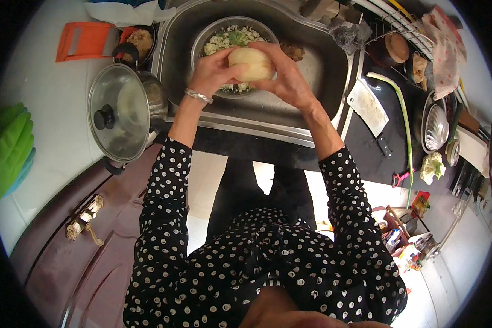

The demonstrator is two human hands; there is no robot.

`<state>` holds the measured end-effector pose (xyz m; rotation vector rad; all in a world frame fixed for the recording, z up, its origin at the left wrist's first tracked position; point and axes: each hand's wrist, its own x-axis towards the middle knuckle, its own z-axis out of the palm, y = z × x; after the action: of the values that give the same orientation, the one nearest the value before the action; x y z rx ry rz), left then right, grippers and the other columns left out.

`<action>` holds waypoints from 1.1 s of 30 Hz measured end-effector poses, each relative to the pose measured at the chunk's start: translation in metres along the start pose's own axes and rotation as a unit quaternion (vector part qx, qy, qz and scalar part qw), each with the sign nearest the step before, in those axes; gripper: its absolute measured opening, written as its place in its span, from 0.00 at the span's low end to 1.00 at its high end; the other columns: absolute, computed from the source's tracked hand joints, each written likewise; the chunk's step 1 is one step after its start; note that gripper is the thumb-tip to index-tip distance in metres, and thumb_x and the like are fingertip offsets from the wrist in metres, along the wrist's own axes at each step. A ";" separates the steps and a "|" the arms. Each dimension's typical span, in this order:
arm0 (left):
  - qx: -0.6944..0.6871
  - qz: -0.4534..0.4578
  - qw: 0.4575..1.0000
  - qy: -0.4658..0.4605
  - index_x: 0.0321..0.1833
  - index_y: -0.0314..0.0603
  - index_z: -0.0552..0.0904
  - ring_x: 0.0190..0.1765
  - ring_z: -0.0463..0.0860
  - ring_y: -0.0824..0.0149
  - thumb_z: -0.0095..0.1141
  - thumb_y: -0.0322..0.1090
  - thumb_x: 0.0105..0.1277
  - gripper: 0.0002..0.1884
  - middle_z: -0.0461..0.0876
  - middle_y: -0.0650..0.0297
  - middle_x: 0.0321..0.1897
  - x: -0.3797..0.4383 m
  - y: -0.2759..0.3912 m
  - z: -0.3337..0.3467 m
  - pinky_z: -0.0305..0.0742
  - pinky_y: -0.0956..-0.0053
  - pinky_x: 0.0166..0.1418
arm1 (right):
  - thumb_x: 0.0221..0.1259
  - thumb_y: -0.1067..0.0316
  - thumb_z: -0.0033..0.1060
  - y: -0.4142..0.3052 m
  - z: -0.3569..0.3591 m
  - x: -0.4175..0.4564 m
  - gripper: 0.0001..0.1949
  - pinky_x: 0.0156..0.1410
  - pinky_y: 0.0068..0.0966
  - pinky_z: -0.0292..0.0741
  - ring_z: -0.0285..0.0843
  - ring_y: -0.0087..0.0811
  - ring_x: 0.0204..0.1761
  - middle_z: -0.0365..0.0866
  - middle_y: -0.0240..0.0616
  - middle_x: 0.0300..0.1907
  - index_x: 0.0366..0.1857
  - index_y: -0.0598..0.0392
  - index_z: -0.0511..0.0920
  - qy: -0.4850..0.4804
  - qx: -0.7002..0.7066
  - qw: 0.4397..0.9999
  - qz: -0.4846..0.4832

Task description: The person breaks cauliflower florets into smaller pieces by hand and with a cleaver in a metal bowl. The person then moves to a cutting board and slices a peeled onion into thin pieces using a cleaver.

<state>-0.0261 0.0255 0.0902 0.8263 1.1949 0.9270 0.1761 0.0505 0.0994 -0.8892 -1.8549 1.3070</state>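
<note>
Both of my hands grip a pale, peeled round vegetable (251,64), perhaps a large potato, above the sink (287,106). My left hand (215,71), with a bracelet at its wrist, holds its left side. Around the right side curl the fingers and thumb of my right hand (289,76). Beneath it, a metal bowl (194,53) rests in the sink with chopped cauliflower (217,44) and a green sprig inside. The vegetable and my hands hide part of the bowl. Brown scraps, maybe peelings (294,52), lie in the sink right of the bowl.
Left of the sink stands a pot with a glass lid (121,110). On the right counter lie a cleaver (369,106), a long green stalk (404,110), a pink-handled tool (402,177) and a cauliflower piece (432,167). Green gloves (10,147) hang at far left.
</note>
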 end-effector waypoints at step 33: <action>0.542 -0.015 0.828 0.143 0.54 0.32 0.80 0.47 0.85 0.52 0.66 0.48 0.60 0.28 0.85 0.46 0.44 0.069 -0.118 -0.085 0.79 0.62 0.55 | 0.41 0.70 0.79 0.043 -0.028 -0.058 0.39 0.61 0.29 0.74 0.76 0.33 0.56 0.77 0.42 0.54 0.63 0.59 0.68 0.194 0.105 0.950 0.220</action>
<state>-0.0844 0.0452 -0.0584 1.5811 2.0330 0.2561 0.2362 0.0261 0.0571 -1.3806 -1.2273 1.4290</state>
